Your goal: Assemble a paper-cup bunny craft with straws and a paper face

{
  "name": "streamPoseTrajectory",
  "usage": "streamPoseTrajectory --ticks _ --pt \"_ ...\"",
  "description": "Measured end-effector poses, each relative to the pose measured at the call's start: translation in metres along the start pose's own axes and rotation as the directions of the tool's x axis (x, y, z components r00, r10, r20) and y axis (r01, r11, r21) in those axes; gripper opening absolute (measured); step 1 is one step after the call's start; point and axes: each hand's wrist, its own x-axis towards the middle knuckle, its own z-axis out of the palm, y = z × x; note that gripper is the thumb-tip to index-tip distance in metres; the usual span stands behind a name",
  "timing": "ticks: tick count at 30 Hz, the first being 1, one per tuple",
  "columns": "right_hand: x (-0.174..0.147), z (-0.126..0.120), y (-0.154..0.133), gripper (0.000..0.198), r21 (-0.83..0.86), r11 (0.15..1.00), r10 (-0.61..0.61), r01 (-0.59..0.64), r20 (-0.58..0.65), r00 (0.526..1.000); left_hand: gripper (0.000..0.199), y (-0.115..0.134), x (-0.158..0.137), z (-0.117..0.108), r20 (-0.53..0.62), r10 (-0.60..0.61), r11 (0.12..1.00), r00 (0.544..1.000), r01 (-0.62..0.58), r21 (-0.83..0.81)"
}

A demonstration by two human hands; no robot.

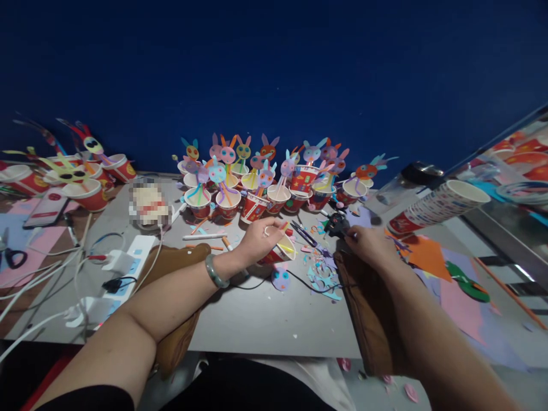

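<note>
My left hand (262, 240) is closed around the rim of a red paper cup (286, 249), tilted with its mouth toward the right. A yellow strip shows inside the cup. My right hand (371, 244) has its fingers pinched at the edge of a black object (337, 225), whose kind I cannot make out. On the table just below the cup lies a small bluish paper face (281, 279) with orange round its eyes. A thin black cord (306, 283) runs across the table between my hands.
Behind my hands stand several cups with paper rabbit figures (228, 197). A leaning cup stack (436, 206) and orange paper (422, 257) are at right. Blue paper scraps (323, 277) lie centrally. A power strip (132, 265) with white cables and scissors (12, 257) are at left.
</note>
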Motion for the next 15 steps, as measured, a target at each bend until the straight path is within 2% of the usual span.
streamPoseTrajectory --ticks 2,7,12,15 --pt "0.005 0.001 0.0 0.035 -0.043 0.998 0.035 -0.035 -0.018 0.999 0.015 0.002 0.0 0.0 0.0 -0.011 1.0 1.0 0.011 -0.014" --pt "0.02 0.007 -0.005 0.035 -0.079 0.996 0.031 -0.032 -0.016 0.999 0.015 0.003 -0.001 0.0 0.005 -0.041 0.998 0.999 0.041 -0.039" --pt "0.022 0.009 -0.005 0.036 -0.066 0.997 0.046 -0.049 -0.043 0.998 0.016 0.002 0.001 0.0 0.014 -0.071 0.994 0.997 0.072 -0.085" --pt "0.014 0.004 0.0 0.034 0.014 0.999 0.03 -0.029 -0.077 0.997 0.019 0.005 0.001 -0.001 0.022 -0.129 0.982 0.991 0.131 -0.139"
